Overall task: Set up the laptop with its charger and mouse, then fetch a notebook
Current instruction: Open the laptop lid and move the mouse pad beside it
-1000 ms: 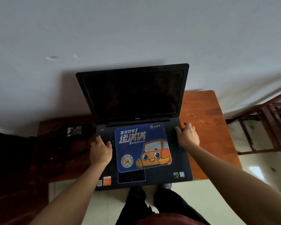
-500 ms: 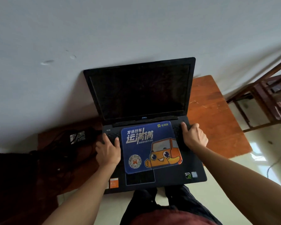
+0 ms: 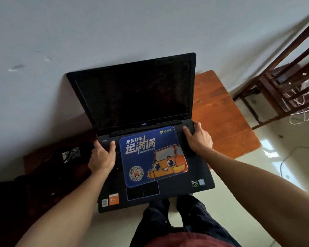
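Observation:
A black laptop [image 3: 137, 97] stands open with a dark screen on a small wooden table [image 3: 219, 118] against the wall. Its front part juts out past the table's front edge. A blue mouse pad [image 3: 150, 154] with an orange cartoon truck lies on the keyboard. My left hand [image 3: 103, 155] grips the left edge of the laptop's base. My right hand [image 3: 197, 138] grips the right edge near the hinge. A black charger brick with cable [image 3: 70, 154] lies on the table left of the laptop. No mouse or notebook is in view.
A white wall [image 3: 114, 29] rises right behind the table. A dark wooden rack [image 3: 289, 82] with white cords stands at the right. A thin cable [image 3: 287, 159] runs over the glossy floor. A dark shape [image 3: 16, 202] fills the lower left. My legs [image 3: 177, 221] are below the laptop.
The view has swung left and closer, so the laptop sits larger and more to the right in frame. Both hands stay on the base's sides, and the base has slid toward me over the table edge.

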